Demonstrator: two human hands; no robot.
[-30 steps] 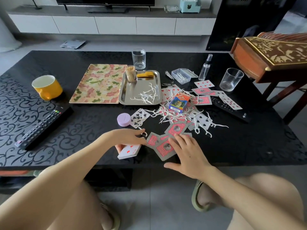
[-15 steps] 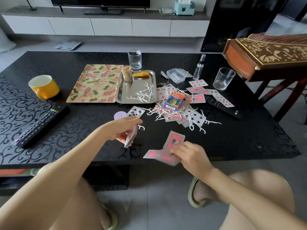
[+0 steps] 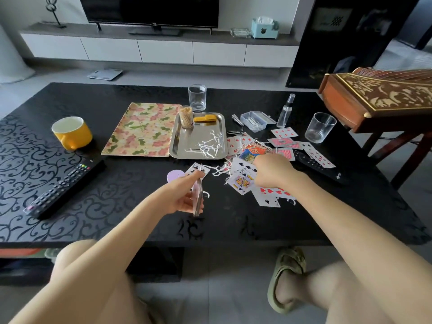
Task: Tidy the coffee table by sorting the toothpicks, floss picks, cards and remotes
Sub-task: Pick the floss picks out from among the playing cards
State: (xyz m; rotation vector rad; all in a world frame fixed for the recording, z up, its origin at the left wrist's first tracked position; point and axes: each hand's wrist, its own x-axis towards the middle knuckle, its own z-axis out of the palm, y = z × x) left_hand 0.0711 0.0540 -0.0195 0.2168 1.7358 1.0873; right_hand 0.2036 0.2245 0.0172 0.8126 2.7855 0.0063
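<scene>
My right hand (image 3: 273, 171) is covering the middle of the loose cards (image 3: 243, 182) and hiding its own fingertips, so I cannot tell whether they are pinching anything. My left hand (image 3: 184, 195) is gripping a stack of cards (image 3: 198, 199) edge-on, so its faces are not showing; it is also hiding part of the lilac disc (image 3: 174, 176). The card box (image 3: 253, 152) is half disappearing behind my right hand. Cards are overlapping the black remote (image 3: 327, 171). The picture's right edge is cutting off the wooden instrument (image 3: 378, 97).

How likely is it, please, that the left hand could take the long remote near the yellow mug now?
Probably yes for reach: only bare table lies between the left hand and the remote. But that hand grips a card stack, so grasping looks awkward.
</scene>
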